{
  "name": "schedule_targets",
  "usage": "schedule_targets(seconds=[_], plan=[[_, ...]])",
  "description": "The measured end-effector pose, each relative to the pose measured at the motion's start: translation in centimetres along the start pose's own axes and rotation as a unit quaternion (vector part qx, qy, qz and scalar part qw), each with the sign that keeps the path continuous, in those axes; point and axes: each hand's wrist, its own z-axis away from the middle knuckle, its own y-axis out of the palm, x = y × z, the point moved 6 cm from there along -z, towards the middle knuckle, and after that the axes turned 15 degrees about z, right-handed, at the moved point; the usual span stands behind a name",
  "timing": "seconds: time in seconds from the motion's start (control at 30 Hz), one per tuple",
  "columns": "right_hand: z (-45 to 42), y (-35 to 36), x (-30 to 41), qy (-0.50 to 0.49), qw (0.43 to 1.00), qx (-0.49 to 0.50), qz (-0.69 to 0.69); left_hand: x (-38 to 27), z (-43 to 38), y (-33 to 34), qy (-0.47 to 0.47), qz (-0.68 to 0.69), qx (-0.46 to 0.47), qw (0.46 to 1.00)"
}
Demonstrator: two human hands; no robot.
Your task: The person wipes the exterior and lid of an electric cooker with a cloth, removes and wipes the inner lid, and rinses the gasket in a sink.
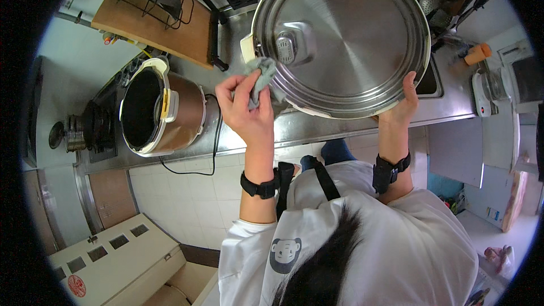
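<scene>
A large round pressure cooker lid (352, 38) is raised above the counter, its shiny metal underside facing me. My right hand (398, 104) supports its lower right rim, the thumb over the edge. In my left hand (250, 108) is a crumpled grey-green cloth (260, 78), pressed against the lid's left rim just below a cream tab (247, 48). Near that tab sits a perforated metal valve cover (286, 48). To the left stands the brown electric pressure cooker body (182, 108), its top uncovered and its interior dark.
A black power cord (218, 136) loops over the edge of the steel counter (297, 129). Behind the cooker is a wooden shelf (170, 29) with a wire rack (157, 4). Part of a sink (430, 80) shows right of the lid. Stacked pots (76, 131) stand far left.
</scene>
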Motion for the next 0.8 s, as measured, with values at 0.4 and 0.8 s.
schedule_targets(seconds=[0.4, 0.8], plan=[[0.1, 0.5, -1.0, -0.004, 0.999, 0.047, 0.028, 2.4, -0.7, 0.6, -0.034, -0.06, 0.055, 0.996], [2.8, 2.9, -1.7, -0.025, 0.995, 0.07, 0.073, 3.7, -4.4, 3.1, -0.132, -0.012, -0.124, 0.983]])
